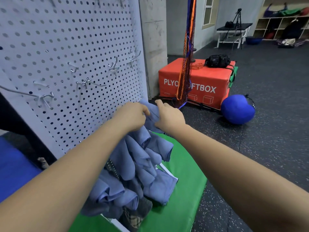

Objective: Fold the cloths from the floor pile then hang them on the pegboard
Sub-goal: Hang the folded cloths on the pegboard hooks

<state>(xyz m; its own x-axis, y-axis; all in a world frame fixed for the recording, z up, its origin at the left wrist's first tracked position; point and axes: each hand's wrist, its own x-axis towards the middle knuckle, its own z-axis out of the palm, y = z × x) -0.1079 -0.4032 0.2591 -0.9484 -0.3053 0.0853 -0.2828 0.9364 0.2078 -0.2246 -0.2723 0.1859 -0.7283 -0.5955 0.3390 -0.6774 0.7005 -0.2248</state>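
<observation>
Both hands hold a blue cloth [151, 113] up against the lower right part of the white pegboard [70, 52]. My left hand [132, 115] grips its top from the left. From the right, my right hand [168, 116] pinches the same cloth. Below the hands hang several more blue cloths [142, 158] in a bunched column down the board's lower edge. Whether the held cloth sits on a hook is hidden by the hands. Bare metal hooks [113, 67] stick out higher on the board.
A green mat [184, 186] lies under the board, a blue mat [15, 168] at the left. A checked dark cloth [135, 216] lies at the bottom. Right of the board stand a concrete pillar [154, 47], a red plyo box [195, 82] and a blue ball [237, 108] on dark floor.
</observation>
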